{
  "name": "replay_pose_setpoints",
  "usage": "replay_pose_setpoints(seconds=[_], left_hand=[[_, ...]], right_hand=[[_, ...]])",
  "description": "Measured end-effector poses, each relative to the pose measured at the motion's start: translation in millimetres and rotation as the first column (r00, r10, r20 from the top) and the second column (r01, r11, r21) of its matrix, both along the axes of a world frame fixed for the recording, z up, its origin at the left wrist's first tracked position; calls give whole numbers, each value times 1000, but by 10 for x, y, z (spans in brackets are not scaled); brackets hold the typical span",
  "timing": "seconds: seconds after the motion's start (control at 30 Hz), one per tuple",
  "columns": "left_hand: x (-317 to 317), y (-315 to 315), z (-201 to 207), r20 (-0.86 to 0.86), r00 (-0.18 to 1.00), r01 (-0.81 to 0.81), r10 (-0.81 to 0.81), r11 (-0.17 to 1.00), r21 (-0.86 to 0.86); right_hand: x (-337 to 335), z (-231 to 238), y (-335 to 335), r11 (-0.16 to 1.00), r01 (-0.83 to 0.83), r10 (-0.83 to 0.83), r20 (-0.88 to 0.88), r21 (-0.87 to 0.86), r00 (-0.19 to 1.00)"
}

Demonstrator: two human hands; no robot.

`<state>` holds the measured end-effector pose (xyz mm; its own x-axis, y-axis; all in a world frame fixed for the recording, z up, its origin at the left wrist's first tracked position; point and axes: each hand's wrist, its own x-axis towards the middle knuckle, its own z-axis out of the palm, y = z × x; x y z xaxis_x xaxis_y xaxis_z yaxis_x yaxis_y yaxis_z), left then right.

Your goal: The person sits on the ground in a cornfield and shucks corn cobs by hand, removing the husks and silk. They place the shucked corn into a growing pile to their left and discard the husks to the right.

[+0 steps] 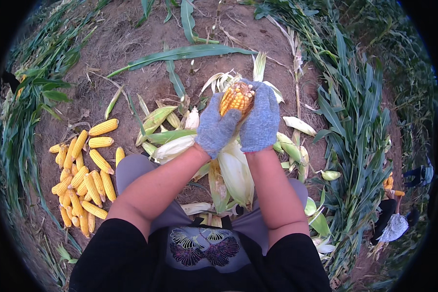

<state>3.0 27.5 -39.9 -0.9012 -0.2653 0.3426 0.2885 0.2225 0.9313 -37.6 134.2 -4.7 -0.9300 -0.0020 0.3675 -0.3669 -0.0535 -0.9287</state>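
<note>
An ear of corn point(237, 99) with yellow-orange kernels is held up in front of me, its bare tip pointing away. Both hands wear grey-blue knit gloves. My left hand point(216, 127) wraps its left side, and my right hand point(262, 117) closes round the right side. Pale husk point(234, 168) hangs down below the gloves between my forearms; where it joins the ear is hidden. Peeled-back husk leaves point(218, 81) also stick out past the fingers at the far side.
Several husked yellow ears point(85, 180) lie piled at my left. Loose husks point(168, 138) and ears in green husk point(289, 146) lie on the bare soil around my hands. Cut corn stalks point(357, 117) line the right side. Another person point(394, 226) is at the far right.
</note>
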Motion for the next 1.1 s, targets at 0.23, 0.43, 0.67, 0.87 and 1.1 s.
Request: replay_pose_setpoints(seconds=[0.23,0.43,0.67,0.87,1.1], left_hand=[[-58,-87,-192,1,1000,3,-3,997,74],[-98,-113,-248,-23,998,61,-58,991,120],[-74,-114,-107,-125,979,203,-161,833,515],[-130,-214,-316,-187,978,167,-96,894,416],[-42,-205,-45,-9,991,-134,134,990,-38]], right_hand=[[46,-22,-158,892,-103,176,129,-440,976],[145,20,-128,989,-123,126,-37,87,991],[173,64,-197,993,-115,114,-40,-23,993],[125,60,-280,999,-7,8,13,-53,1000],[-16,-35,-251,946,246,-231,92,-213,969]])
